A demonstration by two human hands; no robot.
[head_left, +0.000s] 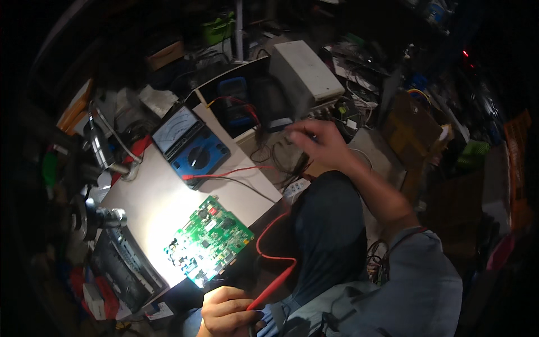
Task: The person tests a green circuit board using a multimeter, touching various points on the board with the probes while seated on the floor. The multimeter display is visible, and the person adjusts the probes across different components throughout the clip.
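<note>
Low in the picture, my left hand (227,312) is closed around a red test probe (273,286). Its red lead rises past my knee. Just beyond this hand, a green circuit board (216,236) lies brightly lit at the near edge of a white tabletop (143,194). Behind the board rests a blue analog multimeter (196,154) with a needle dial, and red and black leads run from it. My right hand (323,143) is stretched forward beyond my knee, beside a dark flat device (272,101). Its fingertips are bent and blurred; whether they hold anything is unclear.
A second, blue-edged meter (234,101) lies beyond the table near a pale metal box (306,70). Loose cables (283,160) and a white power strip (296,188) are below my right hand. A lamp (98,216) stands left; cardboard (412,126) lies right.
</note>
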